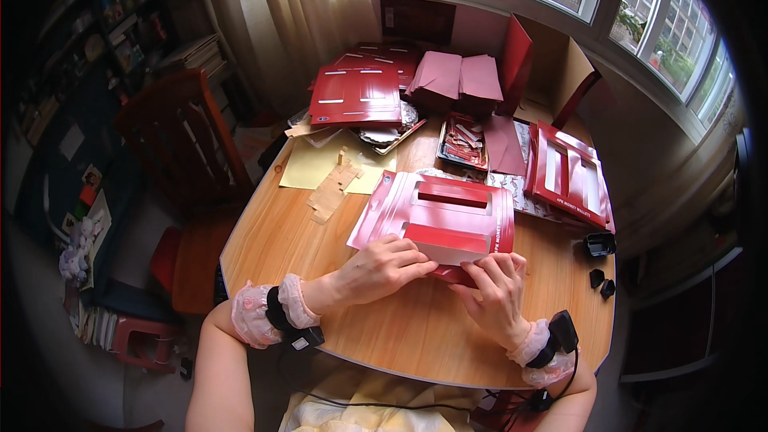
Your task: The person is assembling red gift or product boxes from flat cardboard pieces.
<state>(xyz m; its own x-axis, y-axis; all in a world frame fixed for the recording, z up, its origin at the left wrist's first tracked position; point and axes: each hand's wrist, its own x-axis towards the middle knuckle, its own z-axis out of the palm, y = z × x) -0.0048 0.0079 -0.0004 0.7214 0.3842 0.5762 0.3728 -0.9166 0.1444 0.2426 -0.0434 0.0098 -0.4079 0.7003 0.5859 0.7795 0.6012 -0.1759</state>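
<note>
A glossy red cardboard packaging sheet (458, 206) with long window slots lies on the table in front of me. Its near part is bent up, showing a pale strip along the fold. My left hand (386, 270) pinches the left end of that near edge between thumb and fingers. At the right end of the same edge, my right hand (494, 288) grips the cardboard with bent fingers. The fingertips of both hands are partly hidden by the folded card.
Behind lie stacked red cardboard sheets (356, 94), pink envelopes (438, 72), a tray of small red pieces (462, 141) and an open box (552, 72). More windowed red cards (570, 174) rest at right, near a small black container (598, 245). Cardboard scraps (332, 190) lie on yellow paper (304, 166).
</note>
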